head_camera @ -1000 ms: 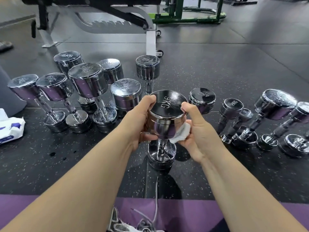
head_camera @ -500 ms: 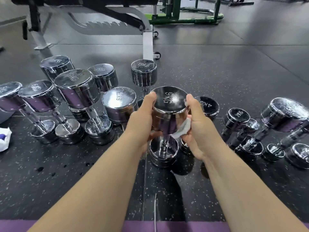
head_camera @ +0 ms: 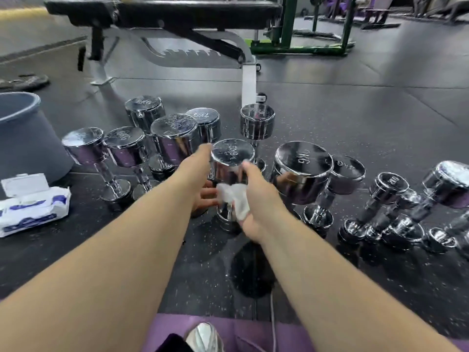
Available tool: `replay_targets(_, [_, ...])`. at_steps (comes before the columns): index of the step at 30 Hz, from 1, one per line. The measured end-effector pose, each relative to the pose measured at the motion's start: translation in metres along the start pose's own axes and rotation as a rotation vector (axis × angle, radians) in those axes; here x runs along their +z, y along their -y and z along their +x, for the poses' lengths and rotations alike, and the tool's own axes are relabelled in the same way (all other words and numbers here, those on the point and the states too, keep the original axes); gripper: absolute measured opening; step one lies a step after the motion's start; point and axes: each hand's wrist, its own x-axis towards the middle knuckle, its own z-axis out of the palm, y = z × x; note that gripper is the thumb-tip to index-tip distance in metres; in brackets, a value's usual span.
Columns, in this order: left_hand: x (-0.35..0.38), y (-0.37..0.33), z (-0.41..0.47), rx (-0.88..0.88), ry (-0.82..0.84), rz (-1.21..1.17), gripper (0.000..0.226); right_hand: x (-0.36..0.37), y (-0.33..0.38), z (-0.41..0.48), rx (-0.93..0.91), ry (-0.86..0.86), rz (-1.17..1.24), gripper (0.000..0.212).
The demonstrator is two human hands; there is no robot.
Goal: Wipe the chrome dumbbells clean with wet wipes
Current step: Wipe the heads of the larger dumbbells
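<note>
The right grip [head_camera: 256, 196] is clenched on a bunched wet wipe [head_camera: 234, 199], pressed against the dumbbell [head_camera: 232, 158] just to its left; the dumbbell is set upright on the floor [head_camera: 368, 128], long axis vertical, its top head clasped from the other side by the left grip [head_camera: 199, 177]

Bright overhead light, chrome glare, warped edges

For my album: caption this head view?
Left hand grips an upright chrome dumbbell; right hand presses a crumpled white wet wipe to it.
</note>
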Motion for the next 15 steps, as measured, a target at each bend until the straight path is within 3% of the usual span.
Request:
replay_targets(6, [0.013,-0.008,0.035,0.04,0.013,0.027,0.039,0.002,0.015,0.049,-0.016,0.02,-0.03,0.06])
replay_targets(15, [0.009,0.008,0.052,0.099,0.019,0.053,0.044,-0.01,-0.004,0.061,-0.039,0.122,-0.087,0.07])
